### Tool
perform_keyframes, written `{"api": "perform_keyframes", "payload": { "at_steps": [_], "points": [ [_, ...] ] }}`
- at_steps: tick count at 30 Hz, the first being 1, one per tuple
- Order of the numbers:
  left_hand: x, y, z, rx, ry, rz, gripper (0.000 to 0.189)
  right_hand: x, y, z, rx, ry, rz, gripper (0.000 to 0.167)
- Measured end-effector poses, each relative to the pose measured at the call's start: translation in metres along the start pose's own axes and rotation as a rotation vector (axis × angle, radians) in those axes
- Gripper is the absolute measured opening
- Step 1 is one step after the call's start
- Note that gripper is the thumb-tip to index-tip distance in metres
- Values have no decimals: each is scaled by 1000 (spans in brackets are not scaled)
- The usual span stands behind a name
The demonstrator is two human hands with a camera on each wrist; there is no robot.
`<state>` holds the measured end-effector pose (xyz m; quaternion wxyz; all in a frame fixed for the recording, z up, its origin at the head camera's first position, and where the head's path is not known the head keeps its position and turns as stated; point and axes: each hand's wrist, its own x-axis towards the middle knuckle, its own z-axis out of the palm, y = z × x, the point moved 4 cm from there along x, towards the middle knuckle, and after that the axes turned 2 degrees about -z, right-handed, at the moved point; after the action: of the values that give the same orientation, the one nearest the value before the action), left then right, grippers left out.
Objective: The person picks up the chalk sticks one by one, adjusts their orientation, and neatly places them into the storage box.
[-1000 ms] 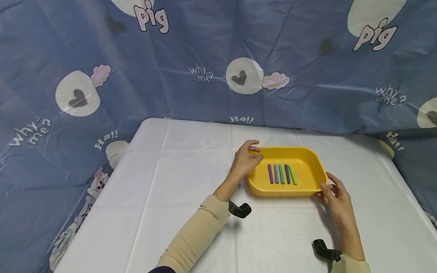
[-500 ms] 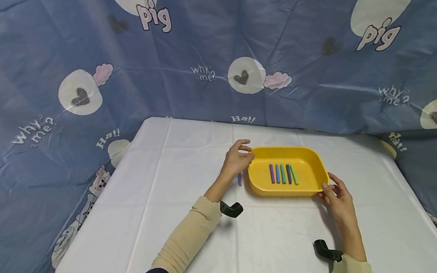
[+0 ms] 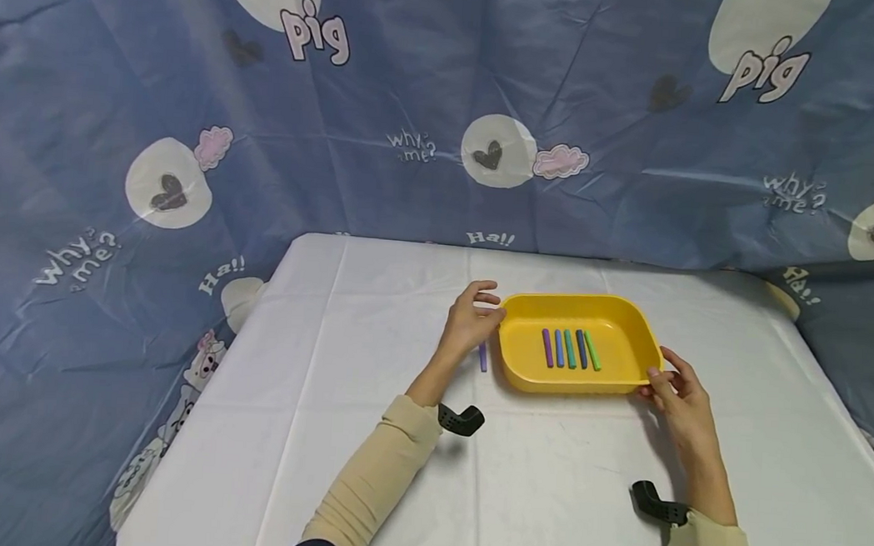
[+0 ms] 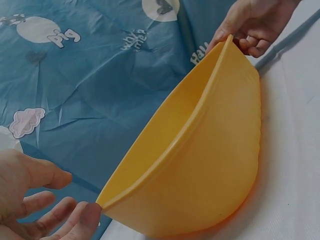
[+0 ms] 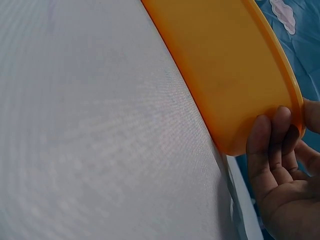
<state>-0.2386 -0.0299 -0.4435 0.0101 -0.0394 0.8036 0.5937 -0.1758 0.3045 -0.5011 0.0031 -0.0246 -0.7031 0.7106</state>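
A yellow tray point(image 3: 524, 374) lies on the white table in the head view. Inside it stand side by side several short coloured sticks point(image 3: 570, 349), purple, blue, teal, dark blue and green. My left hand point(image 3: 468, 323) is at the tray's upper left corner, thumb tip touching the rim and the other fingers spread loosely apart. At the lower right corner my right hand point(image 3: 683, 405) pinches the rim, thumb on top and fingers beneath, as the right wrist view shows. One more purple-blue stick point(image 3: 483, 358) is on the cloth beside my left wrist, partly hidden by the hand.
A white cloth point(image 3: 374, 319) covers the table. Behind it and along both sides hangs a blue printed curtain point(image 3: 382, 186). Black wrist mounts point(image 3: 461, 421) stick out from both forearms.
My left hand has drawn back leftward from over the tray to its rim, and the stick on the cloth has come into view. My right hand keeps its grip on the corner.
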Motion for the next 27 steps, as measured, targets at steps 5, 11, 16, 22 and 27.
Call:
{"api": "perform_keyframes", "payload": {
  "at_steps": [5, 11, 16, 22, 27],
  "points": [
    [0, -3, -2, -2, 2, -3, 47, 0, -1, 0, 8, 5, 8, 61],
    [-1, -6, -4, -27, 1, -10, 47, 1, 0, 0, 4, 10, 5, 61],
    [-1, -9, -7, -34, 13, -18, 47, 1, 0, 1, 4, 12, -6, 61],
    [-1, -16, -6, -14, 21, -49, 49, 0, 0, -1, 8, 6, -3, 61],
    [1, -22, -7, 26, 36, -68, 48, -1, 0, 1, 5, -2, -8, 61]
  ]
}}
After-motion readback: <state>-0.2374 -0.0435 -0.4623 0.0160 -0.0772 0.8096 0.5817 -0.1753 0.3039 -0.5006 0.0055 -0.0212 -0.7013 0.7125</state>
